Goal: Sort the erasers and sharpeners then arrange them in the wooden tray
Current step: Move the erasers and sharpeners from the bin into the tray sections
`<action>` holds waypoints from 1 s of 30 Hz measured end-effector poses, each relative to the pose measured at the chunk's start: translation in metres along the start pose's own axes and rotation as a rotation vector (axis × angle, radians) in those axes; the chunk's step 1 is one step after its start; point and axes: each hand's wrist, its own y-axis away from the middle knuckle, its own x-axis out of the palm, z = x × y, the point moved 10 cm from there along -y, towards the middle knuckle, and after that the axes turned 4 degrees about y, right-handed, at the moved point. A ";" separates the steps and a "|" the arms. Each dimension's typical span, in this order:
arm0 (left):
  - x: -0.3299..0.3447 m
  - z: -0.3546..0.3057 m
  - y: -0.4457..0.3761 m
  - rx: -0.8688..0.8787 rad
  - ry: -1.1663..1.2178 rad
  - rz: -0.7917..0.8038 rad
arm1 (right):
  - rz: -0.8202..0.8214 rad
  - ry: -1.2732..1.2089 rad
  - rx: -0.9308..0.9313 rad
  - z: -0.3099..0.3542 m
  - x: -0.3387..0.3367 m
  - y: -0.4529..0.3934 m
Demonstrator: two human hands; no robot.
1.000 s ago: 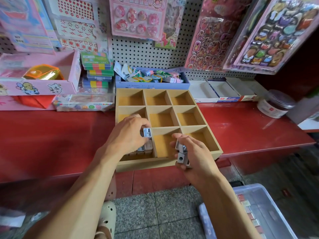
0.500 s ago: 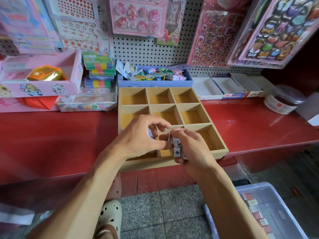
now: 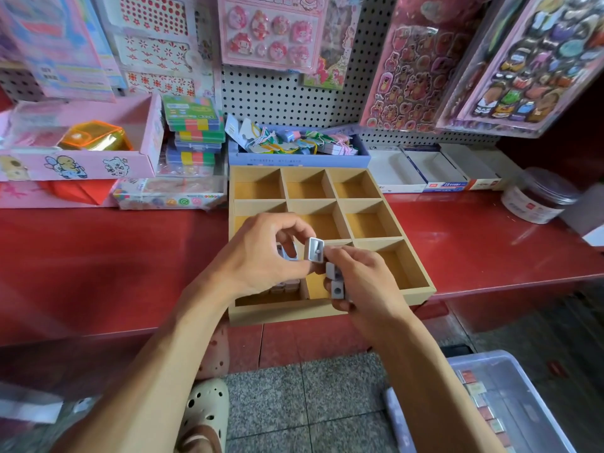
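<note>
Wooden tray (image 3: 421,294) sits on the red counter (image 3: 114,256) with nine compartments, and from where I watch only the near-left one holds anything: a row of small grey sharpeners (image 3: 284,286) lies packed along its floor, partly hidden under my left hand (image 3: 258,256). That hand pinches one grey sharpener (image 3: 314,250) between thumb and fingertips, held upright above the tray's near-middle compartment. My right hand (image 3: 362,286) is curled round a few more sharpeners (image 3: 336,284) (two or three, I cannot count them exactly), just beside the left. So I judge the sorting barely begun: one compartment part-filled, eight bare. No erasers are in the tray yet; the small red and pale blocks in the clear plastic bin (image 3: 510,407) on the floor at near right may be the remaining stock, though they are too small to name. Emptying both hands into the near-left compartment looks like the step in hand.
</note>
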 end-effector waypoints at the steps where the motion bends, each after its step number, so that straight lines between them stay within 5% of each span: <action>1: -0.002 -0.001 0.001 0.000 0.012 -0.005 | 0.019 0.008 0.000 0.003 0.004 0.000; 8: -0.013 -0.001 0.009 0.013 -0.159 -0.033 | 0.069 0.093 -0.048 0.009 0.020 -0.005; 13: -0.040 0.022 0.007 -0.092 -0.382 -0.145 | -0.026 -0.040 -0.040 0.005 0.005 -0.007; 18: -0.037 0.031 0.005 -0.173 -0.606 -0.089 | -0.086 -0.109 0.007 -0.004 -0.011 -0.005; 30: -0.017 0.042 -0.005 -0.201 -0.605 -0.024 | -0.131 -0.221 0.069 -0.012 -0.022 0.001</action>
